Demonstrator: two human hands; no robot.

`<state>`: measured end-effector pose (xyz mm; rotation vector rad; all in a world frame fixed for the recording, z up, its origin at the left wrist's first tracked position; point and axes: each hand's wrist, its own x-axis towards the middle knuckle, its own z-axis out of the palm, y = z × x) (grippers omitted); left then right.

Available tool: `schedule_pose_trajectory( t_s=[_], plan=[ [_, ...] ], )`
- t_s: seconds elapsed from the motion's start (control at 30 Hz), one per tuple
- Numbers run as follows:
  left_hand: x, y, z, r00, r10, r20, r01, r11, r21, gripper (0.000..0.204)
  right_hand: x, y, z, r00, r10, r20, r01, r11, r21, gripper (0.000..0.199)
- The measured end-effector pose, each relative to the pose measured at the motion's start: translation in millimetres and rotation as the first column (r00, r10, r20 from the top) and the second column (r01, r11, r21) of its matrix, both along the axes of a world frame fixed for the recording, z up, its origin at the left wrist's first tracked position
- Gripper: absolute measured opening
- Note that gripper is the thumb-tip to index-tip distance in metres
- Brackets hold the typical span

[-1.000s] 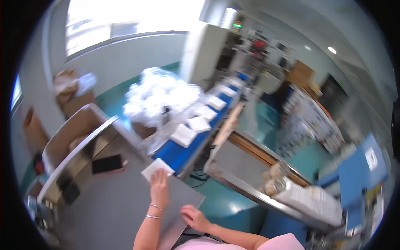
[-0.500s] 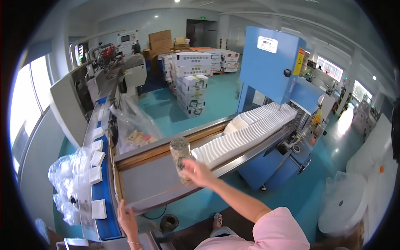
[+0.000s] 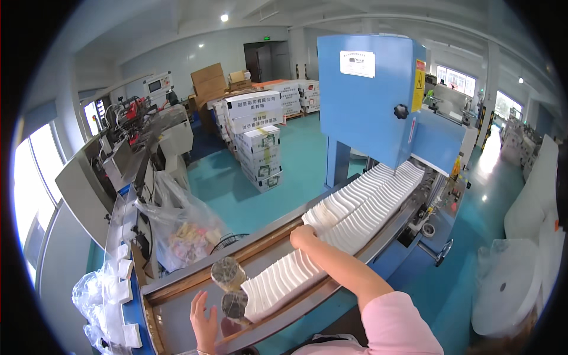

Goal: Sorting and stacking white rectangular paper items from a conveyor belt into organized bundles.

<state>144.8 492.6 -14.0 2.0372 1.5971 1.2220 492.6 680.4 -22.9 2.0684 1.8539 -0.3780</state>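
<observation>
Stood tallest at the back: a blue machine (image 3: 378,100), feeding a long sloped trough (image 3: 177,296) that ran down toward the lower left. Filled most of that trough: a long row of folded white tissue stacks (image 3: 355,207), packed on edge from the machine's mouth down to a loose front end. Rose behind on the teal floor: piled printed cartons (image 3: 257,139), and nearer, a clear plastic bag (image 3: 183,231) slumped against the trough's far wall. Lay over the top of the row, roughly midway: the right hand (image 3: 303,235), curled down into the stacks, though whether gripping a bundle or only pressing could not be told. Capped the row's front end: two round dark weights (image 3: 229,290), one above the other, touching the leading tissues. Hovered just beside the lower weight: the left hand (image 3: 205,319), fingers spread wide, holding nothing. Looked likely to go wrong: with the weights nudged aside, the front sheets could fan out and topple flat; lifting a bundle unevenly could drag neighbouring sheets out of line.
</observation>
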Motion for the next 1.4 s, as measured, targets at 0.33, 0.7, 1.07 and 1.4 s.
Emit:
schedule_pose_trajectory(
  t_s=[0.33, 0.7, 1.07, 1.4],
  plan=[
    [18.6, 133.9, -4.2, 0.933, -0.358, 0.035, 0.348, 0.871, -0.346, 0.056, 132.9, -21.6, 17.3, 0.923, 0.287, -0.257, -0.022, 0.705, 0.709, 0.027],
    [206.2, 193.5, 10.0, 0.784, -0.598, -0.165, 0.582, 0.801, -0.142, 0.054, 78.0, -46.6, 35.1, 0.757, 0.524, -0.391, 0.145, 0.448, 0.882, 0.009],
    [111.3, 112.6, 62.2, 0.879, -0.436, 0.195, 0.469, 0.864, -0.183, 0.02, 125.3, -89.9, 34.4, 0.893, 0.433, -0.124, -0.276, 0.743, 0.61, 0.032],
    [74.7, 15.4, 41.6, 0.914, -0.336, -0.227, 0.338, 0.941, -0.033, 0.014, 292.8, -122.9, -18.0, 0.913, -0.188, -0.362, 0.393, 0.167, 0.904, 0.032]
  ],
)
